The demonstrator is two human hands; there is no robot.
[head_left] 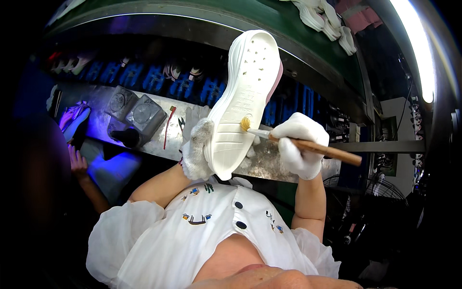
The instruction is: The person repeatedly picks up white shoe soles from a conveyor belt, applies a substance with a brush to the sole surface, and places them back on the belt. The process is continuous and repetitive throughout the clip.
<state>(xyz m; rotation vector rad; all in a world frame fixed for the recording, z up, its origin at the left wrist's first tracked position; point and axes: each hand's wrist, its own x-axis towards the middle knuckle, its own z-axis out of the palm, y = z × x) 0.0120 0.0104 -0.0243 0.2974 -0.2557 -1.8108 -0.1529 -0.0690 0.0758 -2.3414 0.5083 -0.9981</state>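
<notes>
A white shoe sole (237, 103) is held up in front of me, its inner face showing with small holes at the far end and ridges at the near end. My left hand (198, 144), in a white knit glove, grips it along its left side near the lower end. In my gloved right hand (299, 144) is a brush (315, 146) with a wooden handle. Its yellowish bristles touch the sole's face just above the ridges. Behind the sole, part of its pinkish side shows at the right.
Grey containers (140, 115) and a thin red-handled brush (169, 127) are on the metal bench at left. Beyond it runs a rack of blue holders (154, 79). More white soles (332, 24) lie on a green belt (207, 26). Another person's hand (78, 161) is at far left.
</notes>
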